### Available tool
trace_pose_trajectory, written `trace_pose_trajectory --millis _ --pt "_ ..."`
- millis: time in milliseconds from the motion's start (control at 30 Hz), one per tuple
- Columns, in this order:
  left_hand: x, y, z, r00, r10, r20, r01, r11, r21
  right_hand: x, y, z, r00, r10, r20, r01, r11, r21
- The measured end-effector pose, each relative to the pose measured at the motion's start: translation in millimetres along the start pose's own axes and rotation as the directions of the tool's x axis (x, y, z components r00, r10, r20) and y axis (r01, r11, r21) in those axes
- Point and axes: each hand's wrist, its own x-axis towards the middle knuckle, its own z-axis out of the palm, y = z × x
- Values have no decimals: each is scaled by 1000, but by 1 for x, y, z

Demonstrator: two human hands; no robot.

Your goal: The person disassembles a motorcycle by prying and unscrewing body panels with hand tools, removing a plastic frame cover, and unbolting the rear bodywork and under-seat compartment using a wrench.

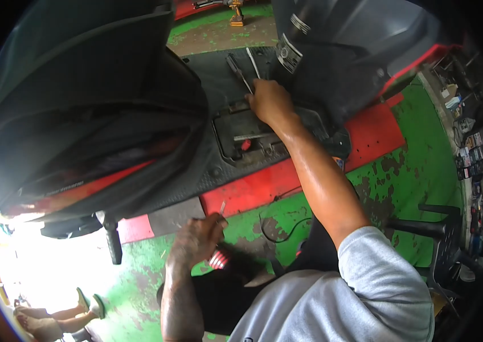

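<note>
My right hand (271, 104) is closed at the footboard of a dark scooter, beside an open compartment (223, 145). Its fingers touch the lower ends of a thin metal rod (253, 62) and a dark-handled screwdriver (234, 65); which of them it grips is hidden. Below the footboard, my left hand (199, 236) has its fingers curled together, with a small pale, thin piece (222, 208) sticking up from them. Inside the compartment lie a metal strip (247, 137) and a small red part (246, 145). A black cylinder with white labels (290, 54) stands behind my right hand.
The scooter's large dark body panel (99, 108) fills the left. A red platform (253, 185) runs under the footboard. A black chair (446, 228) stands at the right. Another person's legs (65, 319) show at the lower left. A yellow power drill (236, 14) stands at the top.
</note>
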Motion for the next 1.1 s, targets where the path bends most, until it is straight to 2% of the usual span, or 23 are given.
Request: trace_pose_trajectory --millis 33,100,133,200,233,267,300,333,367,433,500,567,600,633,667,733,767,800,867,933,1000,1067,1100 --pt "1 7 0 1000 -12 3 12 1000 0 2 5 -8 1000 0 10 0 1000 8" --pt "12 10 10 988 128 -86 -144 964 -225 0 11 -29 996 -52 75 38 983 180" --pt "26 7 21 988 123 -98 -141 965 -219 0 14 -37 996 -61 70 47 981 190" --pt "67 -12 56 824 488 -289 -491 869 67 -10 26 -48 979 -186 81 139 905 401" --pt "91 -22 70 809 514 -284 -500 857 125 -18 29 -54 978 -197 74 150 899 413" --pt "113 -31 82 796 540 -272 -508 841 184 -32 31 -61 971 -207 123 103 818 565" --pt "133 -38 97 797 539 -273 -502 842 197 -46 34 -66 960 -223 167 45 715 697" --pt "150 -43 112 859 436 -268 -300 853 427 -60 38 -67 955 -251 161 58 687 724" --pt "168 -51 125 898 327 -294 -77 776 627 -76 37 -72 959 -229 165 19 635 772" --pt "196 -87 160 868 364 -339 -12 696 718 -97 49 -56 949 -245 201 -62 477 877" --pt "202 -85 158 832 409 -375 59 607 793 -111 53 -48 933 -274 232 -139 319 937" --pt "169 -58 146 826 351 -440 86 694 714 -112 55 -35 926 -302 227 -160 230 960" --pt "149 -42 128 827 343 -445 100 690 717 -110 53 -29 934 -310 177 -151 105 983" --pt "125 -21 97 960 178 -218 -52 874 484 -108 50 -23 943 -308 126 -140 -23 990" --pt "98 6 63 993 87 74 -99 980 171 -104 45 -17 944 -308 120 -138 -39 990" --pt "28 82 -4 980 159 122 -147 984 -103 -91 28 -3 972 -235 -1 -38 -160 986" --pt "19 78 -24 970 229 -79 -241 944 -224 -84 18 5 979 -192 -63 20 -217 976" --pt "12 78 -37 922 265 -282 -351 879 -321 -77 5 11 981 -185 -66 23 -227 974" --pt "-2 146 -76 658 394 -641 -508 861 8 -62 -17 18 986 -55 -160 139 -273 952" --pt "18 182 -104 433 592 -679 -542 773 329 -52 -29 20 976 -37 -213 200 -211 957" --pt "46 208 -114 457 651 -605 -524 747 408 -49 -27 20 963 -14 -268 263 -149 953" --pt "67 228 -103 483 704 -520 -511 709 485 -49 -16 24 973 -104 -206 229 341 912" --pt "78 234 -93 643 637 -426 -508 771 384 -51 -13 34 974 -95 -207 227 336 914"
